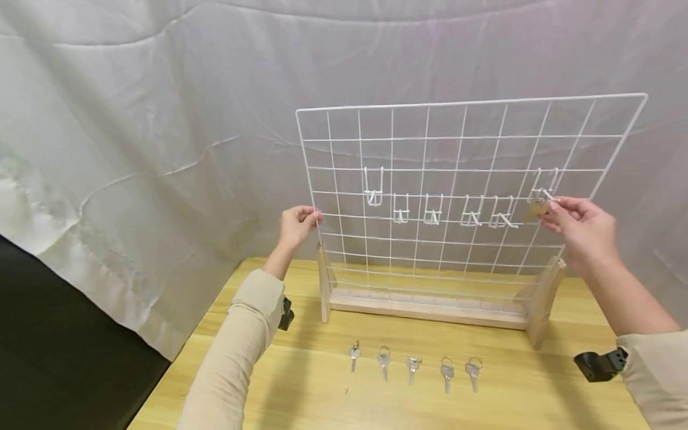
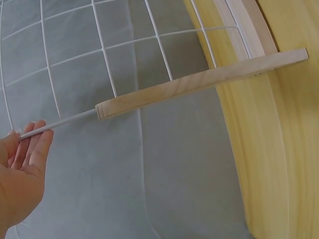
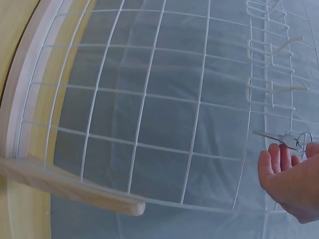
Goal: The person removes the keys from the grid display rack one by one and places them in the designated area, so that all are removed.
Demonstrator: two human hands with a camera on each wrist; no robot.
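Observation:
A white wire grid panel (image 1: 462,179) stands upright in a wooden base (image 1: 430,307) on the table. Several white hooks (image 1: 430,212) hang in a row on it. My left hand (image 1: 298,224) grips the panel's left edge wire (image 2: 55,123). My right hand (image 1: 577,224) pinches a key (image 1: 534,210) at the rightmost hook (image 1: 543,190); in the right wrist view the key and its ring (image 3: 294,139) show at the fingertips (image 3: 274,149). Several silver keys (image 1: 414,365) lie in a row on the table in front of the base.
The wooden table (image 1: 322,400) has its left edge near my left elbow. A grey-white cloth backdrop (image 1: 161,119) hangs behind and to the left. The base's wooden feet (image 1: 543,298) stick out toward me at each end.

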